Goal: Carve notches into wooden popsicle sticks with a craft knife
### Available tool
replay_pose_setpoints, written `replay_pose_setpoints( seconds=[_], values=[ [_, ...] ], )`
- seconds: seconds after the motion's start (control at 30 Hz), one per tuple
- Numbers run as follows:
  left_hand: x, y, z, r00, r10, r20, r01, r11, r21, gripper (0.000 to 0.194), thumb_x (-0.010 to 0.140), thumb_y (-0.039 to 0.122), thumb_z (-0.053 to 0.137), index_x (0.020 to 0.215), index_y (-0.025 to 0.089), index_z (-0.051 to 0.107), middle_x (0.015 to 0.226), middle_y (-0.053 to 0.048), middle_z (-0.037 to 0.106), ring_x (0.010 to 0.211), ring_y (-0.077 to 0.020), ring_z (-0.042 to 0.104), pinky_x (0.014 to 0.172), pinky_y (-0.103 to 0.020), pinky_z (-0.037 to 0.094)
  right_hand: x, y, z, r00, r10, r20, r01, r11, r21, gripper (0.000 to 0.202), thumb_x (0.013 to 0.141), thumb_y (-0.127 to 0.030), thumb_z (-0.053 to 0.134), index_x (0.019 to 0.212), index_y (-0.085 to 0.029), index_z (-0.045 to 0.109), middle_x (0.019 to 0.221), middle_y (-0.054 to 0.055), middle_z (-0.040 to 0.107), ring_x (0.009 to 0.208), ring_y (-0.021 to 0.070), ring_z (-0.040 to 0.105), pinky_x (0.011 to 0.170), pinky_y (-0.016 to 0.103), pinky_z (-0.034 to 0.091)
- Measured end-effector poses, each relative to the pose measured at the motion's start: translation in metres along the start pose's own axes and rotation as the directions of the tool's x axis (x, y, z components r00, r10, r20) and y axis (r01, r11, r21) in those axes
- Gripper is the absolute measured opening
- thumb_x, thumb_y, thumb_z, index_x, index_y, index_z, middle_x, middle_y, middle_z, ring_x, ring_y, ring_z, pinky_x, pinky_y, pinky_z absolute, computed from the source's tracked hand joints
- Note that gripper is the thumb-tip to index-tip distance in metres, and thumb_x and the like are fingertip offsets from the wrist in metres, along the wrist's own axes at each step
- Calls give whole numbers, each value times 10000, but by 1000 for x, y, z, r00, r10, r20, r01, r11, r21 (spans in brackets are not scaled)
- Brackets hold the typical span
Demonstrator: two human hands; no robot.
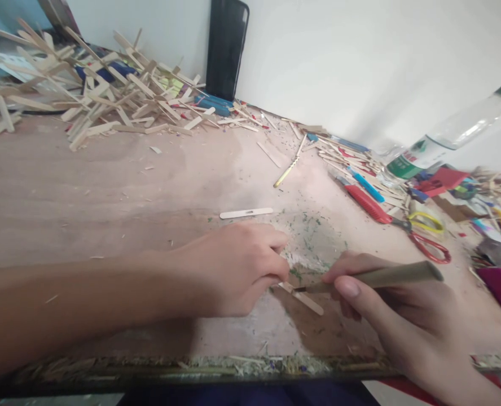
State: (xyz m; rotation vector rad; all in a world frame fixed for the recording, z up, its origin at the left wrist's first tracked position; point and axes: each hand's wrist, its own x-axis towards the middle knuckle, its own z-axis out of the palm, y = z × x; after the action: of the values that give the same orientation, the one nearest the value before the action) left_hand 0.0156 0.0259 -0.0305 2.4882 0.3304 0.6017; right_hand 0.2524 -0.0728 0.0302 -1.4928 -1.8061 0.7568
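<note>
The left hand (246, 268), fingers curled together, grips the stick (310, 303) at its far-left end on the desk (170, 186); the stick slants near-right. The right hand (420, 316), just right, pinches the tool (398, 276).

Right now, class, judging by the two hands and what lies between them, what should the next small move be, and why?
Probably a light stroke of the tool away from the left hand: that hand's fingers are at one end of the wooden stick, and the right hand holds the tool with its dark tip close by them.
</note>
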Motion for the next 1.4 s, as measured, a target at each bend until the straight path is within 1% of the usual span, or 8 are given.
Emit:
replay_pose_setpoints(
  seconds=[0.13,0.3,0.47,0.67,0.97,1.13,1.23,1.4],
  values=[
    [0,-1,2,999,-32,26,32,999,11,273,1033,73,634,956,214,856,856,-25,619,802,-186,571,739,-328,433,0,0,0,1000,17,-10,-16,1000,5,393,1077,-506,746,783,-250,793,605,20,659,481,166,563,449,294,498],
    [0,-3,5,1000,11,-25,-10,1000,4,246,1012,81,653,921,209,843,845,-20,599,778,-186,561,725,-343,431,-1,1,1,999,-31,-15,31,1000,-6,356,1093,-447,727,798,-260,796,612,12,650,479,159,551,469,295,517],
    [2,0,1,999,-26,37,24,999,39,231,1018,69,676,938,213,838,844,-15,606,799,-187,584,732,-336,445,-2,4,0,1000,-15,-16,15,999,-32,381,1094,-492,719,801,-257,787,598,9,629,483,171,558,477,307,528],
    [2,-4,7,1000,-5,-18,5,999,35,226,984,87,691,856,220,821,795,-13,554,743,-188,523,705,-348,406,-1,1,1,999,-51,1,51,997,-52,366,1098,-447,718,791,-257,782,621,5,645,480,157,551,496,293,539],
    [2,-2,5,1000,-15,16,15,999,39,220,993,85,691,845,217,786,817,-14,557,774,-196,548,715,-352,417,9,-16,-3,985,-117,128,144,963,-228,218,1063,-295,734,848,-267,760,838,24,828,642,184,760,463,248,548],
    [5,4,-2,995,-57,81,51,997,63,213,965,59,713,834,210,785,806,-10,553,784,-194,556,704,-352,400,8,-19,9,976,-157,150,189,954,-231,265,1103,-236,650,846,-263,711,885,49,835,656,188,767,446,271,531],
    [4,3,0,997,-49,66,46,998,45,205,965,70,708,853,212,805,825,-17,571,797,-193,551,713,-349,394,2,-16,9,967,-199,158,233,943,-239,235,1096,-193,652,880,-263,714,894,54,832,742,218,802,481,296,530],
    [-2,-5,7,1000,23,-9,-22,999,39,203,941,69,683,867,213,806,835,-21,571,769,-195,517,694,-358,367,-13,-6,-3,985,-172,23,173,968,-183,165,1098,-260,687,958,-295,765,829,42,805,679,235,760,509,342,565]
  ],
)
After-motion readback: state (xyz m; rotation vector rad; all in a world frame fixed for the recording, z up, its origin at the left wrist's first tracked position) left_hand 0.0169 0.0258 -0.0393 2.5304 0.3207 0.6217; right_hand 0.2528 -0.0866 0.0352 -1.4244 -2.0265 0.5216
